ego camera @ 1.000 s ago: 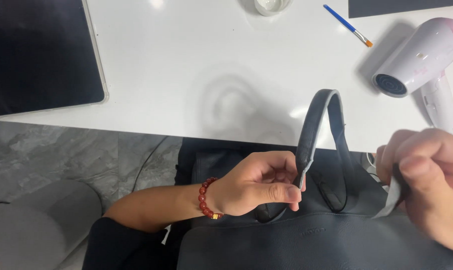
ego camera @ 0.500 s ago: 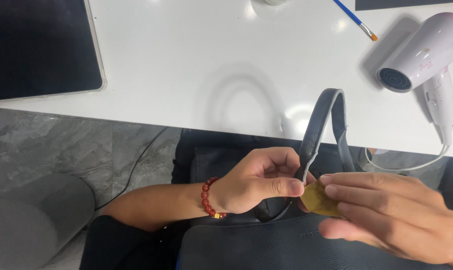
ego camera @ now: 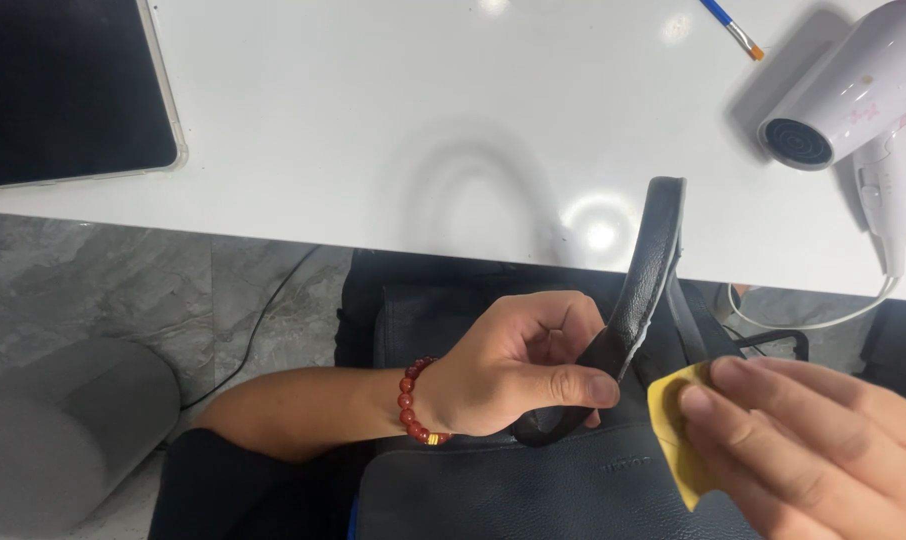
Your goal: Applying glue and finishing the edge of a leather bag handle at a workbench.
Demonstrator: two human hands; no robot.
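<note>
A black leather bag [ego camera: 533,490] lies on my lap, below the edge of the white table [ego camera: 393,120]. Its black strap handle [ego camera: 651,262] arches up in front of the table edge. My left hand [ego camera: 518,365], with a red bead bracelet at the wrist, pinches the lower part of that handle between thumb and fingers. My right hand [ego camera: 803,445] holds a small yellow piece [ego camera: 673,430], like a sponge or cloth, just right of the handle, close to my left thumb.
A white hair dryer [ego camera: 853,110] lies at the table's right, its cord hanging over the edge. A blue-handled paintbrush [ego camera: 731,28] rests at the top. A dark tablet [ego camera: 63,90] sits at the left. Grey stone floor and a grey seat [ego camera: 63,440] lie below.
My right hand has let go of a pale strip it held, taken up the yellow piece and brought it beside the handle. My left hand keeps its pinch on the handle.
</note>
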